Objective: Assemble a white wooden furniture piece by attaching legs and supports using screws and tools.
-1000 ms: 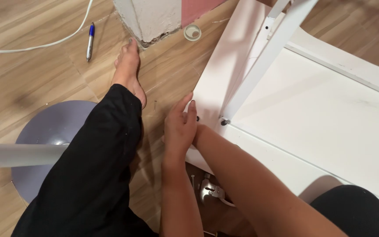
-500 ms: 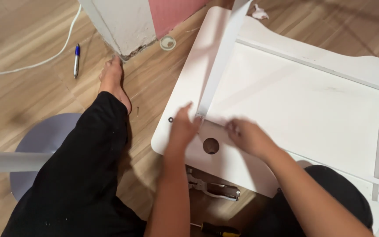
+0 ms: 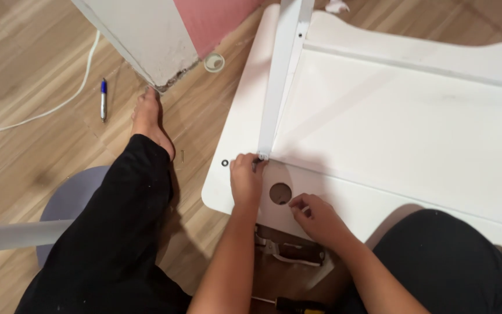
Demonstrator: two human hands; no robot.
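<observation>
Since half a second ago the view has shifted a little, so the white panel (image 3: 402,122) sits slightly lower and further right in the frame, and the foot (image 3: 149,119) lies closer to the wall corner (image 3: 152,43). The left hand (image 3: 246,180) has slid up to the foot of the white rail (image 3: 280,75), its fingertips now pinched on a small fitting (image 3: 261,156) where the rail meets the panel; earlier it lay flatter, just beside that spot. The right hand (image 3: 315,215) has dropped toward the near edge and now rests just right of the round hole (image 3: 280,193), fingers curled and pinched together; whether they grip anything small I cannot tell.

The panel lies flat on the wooden floor (image 3: 36,52) in front of the seated person, reaching over the right knee. It is white and smooth, with rounded corners, a raised strip along its far side, and the rail running from the top edge down to the left hand. A small black washer (image 3: 225,162) lies on the panel just left of that hand.

A pen (image 3: 103,99) and a white cable (image 3: 47,110) lie on the floor to the left, well apart from the panel. A screwdriver (image 3: 294,304) with a yellow and black handle lies between the person's legs.
</observation>
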